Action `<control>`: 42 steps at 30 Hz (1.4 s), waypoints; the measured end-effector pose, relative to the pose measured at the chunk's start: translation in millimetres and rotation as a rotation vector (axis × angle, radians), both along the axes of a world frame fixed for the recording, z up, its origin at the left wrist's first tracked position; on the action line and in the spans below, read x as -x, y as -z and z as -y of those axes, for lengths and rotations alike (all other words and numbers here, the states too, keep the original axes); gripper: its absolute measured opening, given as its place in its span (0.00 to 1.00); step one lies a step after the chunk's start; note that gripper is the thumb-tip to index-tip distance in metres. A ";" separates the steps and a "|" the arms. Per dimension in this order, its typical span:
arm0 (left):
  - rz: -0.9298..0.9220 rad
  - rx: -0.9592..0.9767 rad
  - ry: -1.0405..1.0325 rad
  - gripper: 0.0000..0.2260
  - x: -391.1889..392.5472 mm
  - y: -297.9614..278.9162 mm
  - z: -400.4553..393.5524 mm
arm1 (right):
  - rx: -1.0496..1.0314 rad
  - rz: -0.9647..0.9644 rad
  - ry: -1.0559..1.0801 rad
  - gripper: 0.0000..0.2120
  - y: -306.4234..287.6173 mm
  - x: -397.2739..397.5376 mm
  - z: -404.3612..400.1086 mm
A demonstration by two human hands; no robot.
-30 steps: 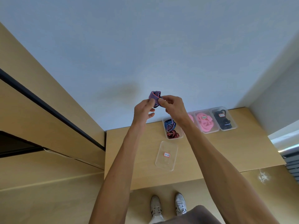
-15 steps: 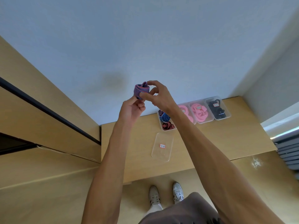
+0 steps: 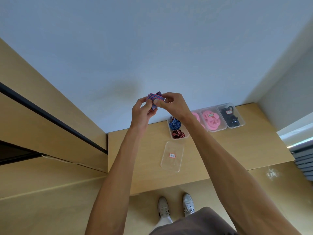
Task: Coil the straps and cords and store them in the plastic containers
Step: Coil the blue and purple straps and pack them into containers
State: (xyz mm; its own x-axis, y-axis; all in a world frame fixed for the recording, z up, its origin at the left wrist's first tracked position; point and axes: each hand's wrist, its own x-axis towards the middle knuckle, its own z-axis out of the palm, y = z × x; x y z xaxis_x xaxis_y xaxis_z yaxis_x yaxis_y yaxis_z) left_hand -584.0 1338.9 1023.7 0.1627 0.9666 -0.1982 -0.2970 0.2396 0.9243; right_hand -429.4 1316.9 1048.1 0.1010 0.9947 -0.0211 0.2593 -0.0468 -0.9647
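Note:
A purple strap with red stripes (image 3: pixel 155 97), wound into a small coil, is held up in front of the wall. My left hand (image 3: pixel 143 110) grips it from below and my right hand (image 3: pixel 171 103) pinches it from the right. Below on the wooden table (image 3: pixel 228 150) stands an open clear container (image 3: pixel 186 135) holding a blue coiled strap (image 3: pixel 175 124) and a dark red striped one (image 3: pixel 177 134). Its clear lid (image 3: pixel 171 156) with a red-framed label lies nearer to me.
Along the wall to the right stand three more clear containers: two with pink straps (image 3: pixel 210 120), one with a black cord (image 3: pixel 231 117). A wooden cabinet (image 3: pixel 42 116) rises on the left. My feet in white shoes (image 3: pixel 176 207) stand before the table edge.
Both hands keep turning the purple coil; my right thumb and fingers have shifted round it. The view has tilted slightly, so the hands and table sit at a different spot in the frame.

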 end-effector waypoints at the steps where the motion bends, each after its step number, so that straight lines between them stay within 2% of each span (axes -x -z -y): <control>1: 0.062 0.042 0.010 0.08 -0.1 0.6 0.3 | -0.003 -0.046 -0.012 0.11 -0.1 -0.1 0.4; 5: 0.300 0.240 -0.002 0.16 1.3 -1.0 1.6 | -0.018 -0.219 -0.027 0.19 -3.4 1.1 -1.3; 10: 0.542 0.294 0.002 0.16 -1.4 1.8 4.8 | -0.049 -0.218 -0.027 0.11 -5.6 8.5 -5.8; 13: 0.592 0.300 0.059 0.17 -3.2 0.7 4.5 | 0.014 -0.236 -0.023 0.15 -1.3 13.9 -5.1; 17: 0.180 0.304 -0.017 0.15 -7.6 -3.2 0.0 | 0.026 -0.299 0.016 0.09 9.2 16.1 -0.6; 20: -0.046 0.161 -0.177 0.05 -6.7 -2.4 -4.3 | 0.048 -0.361 0.068 0.10 13.0 15.9 1.6; 23: -0.151 0.113 -0.135 0.06 -3.1 -4.6 -4.8 | 0.024 -0.339 0.097 0.11 14.2 15.6 1.9; 26: -0.255 0.088 -0.034 0.13 0.7 -3.8 -6.3 | 0.009 -0.258 0.138 0.11 15.5 15.9 1.8; 28: -0.209 0.071 -0.032 0.14 3.8 -1.0 -8.1 | -0.008 -0.245 0.136 0.09 16.0 19.4 2.4; 30: -0.068 0.115 -0.038 0.12 5.8 1.4 -6.7 | -0.031 -0.270 0.152 0.09 14.3 24.0 2.1; 34: 0.258 0.215 0.010 0.13 4.5 4.7 1.9 | -0.062 -0.254 0.220 0.19 7.9 39.8 -0.1; 36: 0.366 0.236 0.030 0.14 1.1 6.6 5.0 | -0.062 -0.307 0.300 0.19 5.2 52.1 1.5; 39: 0.401 0.234 0.042 0.14 -0.8 11.3 7.2 | -0.094 -0.234 0.379 0.09 8.5 67.8 8.7; 42: 0.331 0.238 0.020 0.11 3.4 24.3 7.4 | -0.007 -0.181 0.353 0.17 16.8 68.0 8.6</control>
